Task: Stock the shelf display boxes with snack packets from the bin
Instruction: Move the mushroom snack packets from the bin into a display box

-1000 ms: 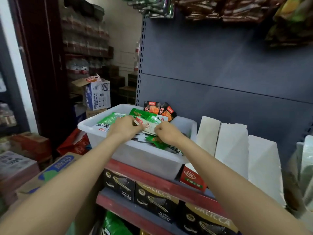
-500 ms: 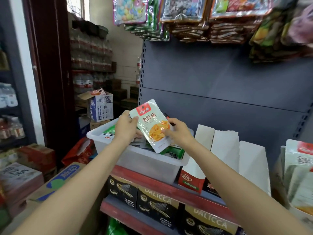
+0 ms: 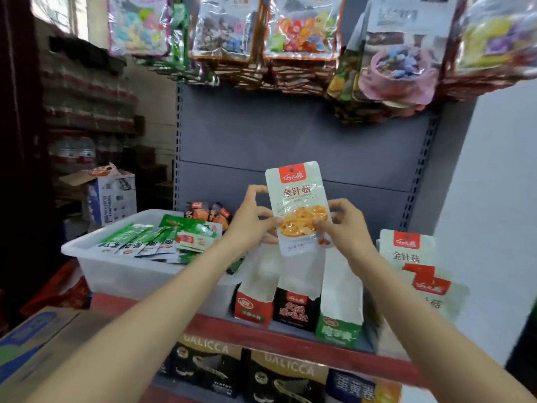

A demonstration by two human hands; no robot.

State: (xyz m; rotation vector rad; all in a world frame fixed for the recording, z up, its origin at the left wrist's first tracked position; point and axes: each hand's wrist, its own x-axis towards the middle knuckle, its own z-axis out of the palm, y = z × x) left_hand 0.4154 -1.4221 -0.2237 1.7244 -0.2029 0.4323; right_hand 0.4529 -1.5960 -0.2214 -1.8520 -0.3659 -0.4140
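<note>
Both hands hold one pale snack packet (image 3: 297,205) with a red label and a yellow food picture, upright above the display boxes. My left hand (image 3: 255,219) pinches its left edge; my right hand (image 3: 343,225) grips its right side. The white plastic bin (image 3: 116,271) sits on the shelf to the left, holding several green and red packets (image 3: 162,239). Under the packet stand three open display boxes: a red one (image 3: 252,308), a black one (image 3: 296,311) and a green one (image 3: 338,327). A taller matching pale box (image 3: 415,274) stands to the right.
Bags of sweets (image 3: 302,27) hang from hooks above the grey shelf back panel (image 3: 290,135). Black Dalicca boxes (image 3: 209,370) fill the lower shelf. A cardboard carton (image 3: 37,341) lies at lower left, and a blue-white box (image 3: 112,196) stands behind the bin.
Both hands lifted the pale packet out of the bin and carried it right, turning it upright over the display boxes. The view swung right and up.
</note>
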